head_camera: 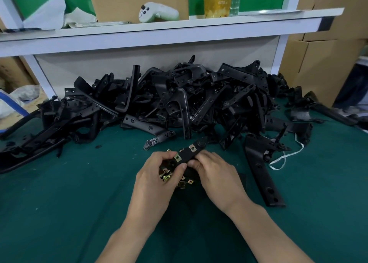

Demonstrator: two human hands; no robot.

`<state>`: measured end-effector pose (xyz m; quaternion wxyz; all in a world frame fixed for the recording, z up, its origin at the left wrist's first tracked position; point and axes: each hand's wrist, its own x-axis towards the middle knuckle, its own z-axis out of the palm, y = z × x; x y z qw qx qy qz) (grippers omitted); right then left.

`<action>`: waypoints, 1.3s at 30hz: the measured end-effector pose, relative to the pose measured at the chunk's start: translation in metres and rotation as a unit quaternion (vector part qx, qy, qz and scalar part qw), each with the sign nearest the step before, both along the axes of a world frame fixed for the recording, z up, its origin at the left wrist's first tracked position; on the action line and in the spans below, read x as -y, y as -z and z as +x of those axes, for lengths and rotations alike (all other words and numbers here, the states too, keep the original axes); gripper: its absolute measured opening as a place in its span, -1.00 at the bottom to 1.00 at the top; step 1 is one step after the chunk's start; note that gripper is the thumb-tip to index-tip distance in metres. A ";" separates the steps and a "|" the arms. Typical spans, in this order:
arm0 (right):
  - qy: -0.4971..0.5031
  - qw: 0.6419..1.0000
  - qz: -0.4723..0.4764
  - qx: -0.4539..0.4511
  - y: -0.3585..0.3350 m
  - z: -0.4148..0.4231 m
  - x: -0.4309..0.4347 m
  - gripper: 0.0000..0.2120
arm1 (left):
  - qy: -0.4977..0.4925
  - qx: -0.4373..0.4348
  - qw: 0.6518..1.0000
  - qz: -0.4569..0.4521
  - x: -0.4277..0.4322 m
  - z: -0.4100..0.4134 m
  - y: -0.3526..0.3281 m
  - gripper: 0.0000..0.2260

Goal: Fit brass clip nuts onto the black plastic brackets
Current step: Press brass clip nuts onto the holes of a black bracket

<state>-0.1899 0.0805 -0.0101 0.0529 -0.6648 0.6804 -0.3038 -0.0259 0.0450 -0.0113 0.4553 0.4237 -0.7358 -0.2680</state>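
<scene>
Both hands hold one black plastic bracket (188,154) above the green mat. Two brass clip nuts sit on it, one (177,158) beside my left fingertips and one (192,148) further up. My left hand (157,175) curls its fingers round the bracket's near end. My right hand (214,172) grips the bracket from the right side. Under my hands lies a small heap of loose brass clip nuts (177,180), partly hidden by my left hand.
A big pile of black brackets (179,101) fills the back of the green mat (69,203). One long bracket (260,171) lies to the right of my hands, with a white cord (282,159) beside it. A white shelf (159,29) runs above.
</scene>
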 end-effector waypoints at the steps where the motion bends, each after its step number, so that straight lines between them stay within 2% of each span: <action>1: 0.000 1.000 0.001 -0.001 0.000 0.000 0.000 -0.54 | -0.001 0.004 1.000 -0.004 0.001 0.001 0.000 -0.77; 10: -0.002 1.000 -0.002 0.001 0.001 0.000 0.001 -0.46 | -0.012 0.030 0.998 -0.052 0.003 0.003 0.000 -0.83; 12: -0.002 1.000 -0.007 0.003 0.001 0.000 0.001 -0.42 | -0.011 0.032 0.998 -0.060 0.004 0.004 0.000 -0.82; 15: 0.001 1.000 -0.013 0.002 0.001 0.000 0.001 -0.47 | -0.008 0.027 0.998 -0.063 0.004 0.003 0.000 -0.80; 20: 0.002 1.000 -0.028 0.002 0.001 -0.001 0.001 -0.38 | -0.007 0.033 0.996 -0.081 0.005 0.004 0.000 -0.78; 30: -0.002 0.999 -0.049 0.010 -0.002 0.000 -0.002 -0.43 | -0.010 0.038 0.994 -0.099 0.004 0.001 0.001 -0.76; 33: 0.000 0.997 -0.063 0.054 -0.003 0.001 -0.003 -0.48 | -0.007 0.024 0.995 -0.100 0.003 0.000 0.001 -0.76; 36: 0.006 0.983 -0.068 0.168 -0.003 -0.001 -0.002 -0.52 | -0.004 0.022 0.994 -0.108 0.005 0.001 -0.001 -0.77; 39: -0.032 0.949 -0.081 0.303 -0.008 -0.002 -0.002 -0.33 | -0.001 0.023 0.993 -0.114 0.006 0.004 -0.002 -0.78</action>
